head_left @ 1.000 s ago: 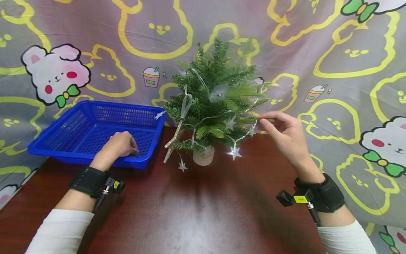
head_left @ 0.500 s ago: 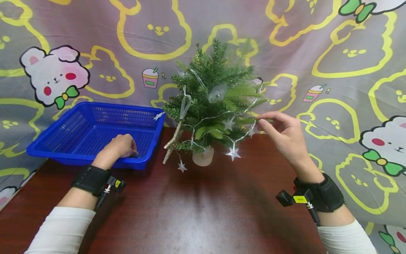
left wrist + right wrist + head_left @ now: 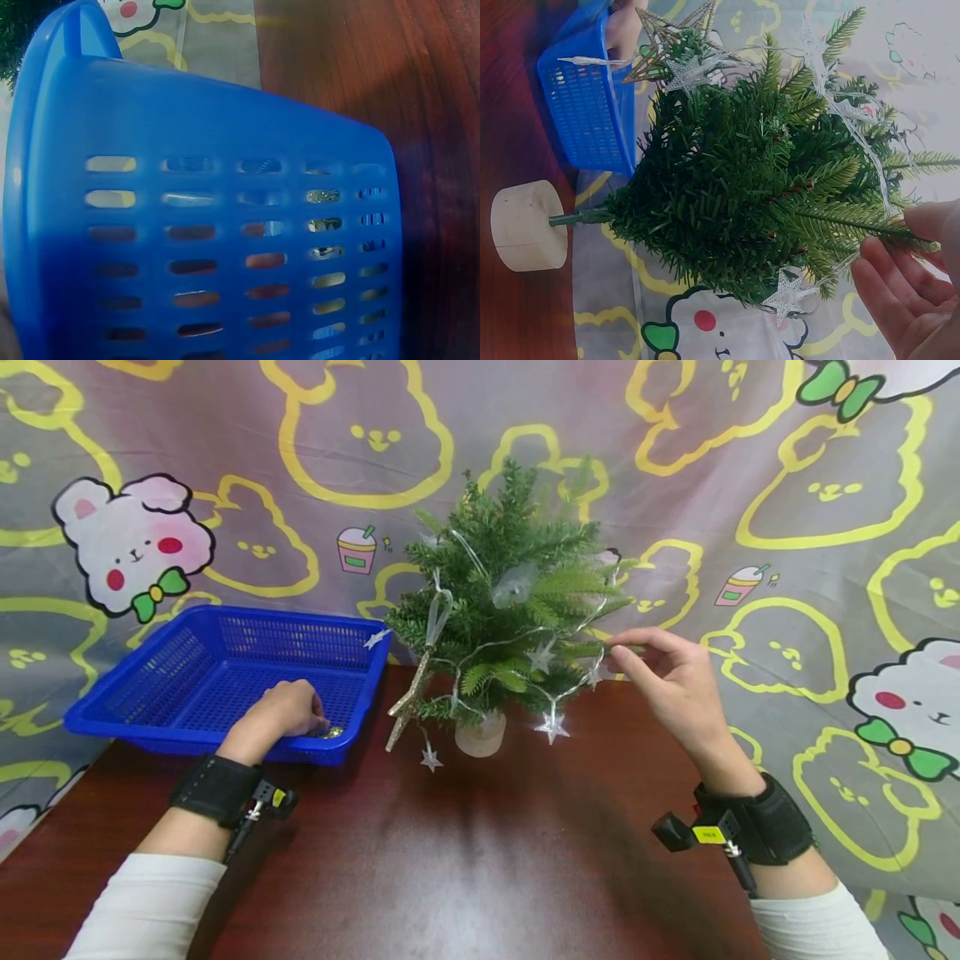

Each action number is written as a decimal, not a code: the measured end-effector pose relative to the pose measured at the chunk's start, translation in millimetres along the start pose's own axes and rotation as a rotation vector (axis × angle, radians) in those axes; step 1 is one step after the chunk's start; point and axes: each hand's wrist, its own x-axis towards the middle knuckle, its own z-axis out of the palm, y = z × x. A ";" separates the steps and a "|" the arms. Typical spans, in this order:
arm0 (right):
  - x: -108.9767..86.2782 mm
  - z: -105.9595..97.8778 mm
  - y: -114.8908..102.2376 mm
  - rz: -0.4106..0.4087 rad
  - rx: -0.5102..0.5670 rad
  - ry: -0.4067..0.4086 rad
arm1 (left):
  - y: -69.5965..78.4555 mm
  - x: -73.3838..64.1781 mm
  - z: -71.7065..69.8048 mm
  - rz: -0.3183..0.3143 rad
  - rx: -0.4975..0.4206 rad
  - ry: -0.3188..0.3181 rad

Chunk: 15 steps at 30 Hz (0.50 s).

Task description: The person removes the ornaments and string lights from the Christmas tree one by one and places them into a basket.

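Note:
A small artificial Christmas tree (image 3: 510, 610) stands on a pale round base (image 3: 480, 735). My right hand (image 3: 671, 681) is at its right side, thumb and forefinger pinching the tip of a green branch (image 3: 847, 221). Clear string lights with star-shaped covers (image 3: 551, 725) hang round the tree. On its left a glittery gold star ornament (image 3: 412, 693) hangs from a pale ribbon. My left hand (image 3: 288, 710) reaches into the blue basket (image 3: 202, 735), fingers curled at a shiny gold ornament (image 3: 333, 732). The basket wall hides most of those fingertips in the left wrist view.
The basket stands left of the tree on a dark red-brown table (image 3: 465, 860). One star light (image 3: 377, 637) hangs over the basket's right rim. A patterned cloth (image 3: 750, 468) hangs close behind the tree and basket.
The shiny gold ornament has come into view beside the left fingers, which have shifted slightly. My right hand keeps its place on the branch.

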 end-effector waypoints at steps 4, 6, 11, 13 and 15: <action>0.1 -0.2 1.0 -0.007 0.008 -0.004 | 0.1 -1.4 -0.8 0.014 0.003 0.049; 0.2 -0.2 1.1 -0.010 0.012 -0.004 | 1.2 -2.5 -1.9 0.014 -0.001 0.075; 0.3 -0.5 1.1 -0.011 0.010 -0.008 | 7.7 -8.0 -8.1 -0.008 -0.036 0.149; 0.3 -0.5 1.0 -0.011 0.013 -0.009 | 11.7 -10.9 -11.2 0.004 -0.056 0.203; 0.4 -0.6 0.8 -0.010 0.017 -0.009 | 16.5 -14.5 -14.5 0.028 -0.086 0.262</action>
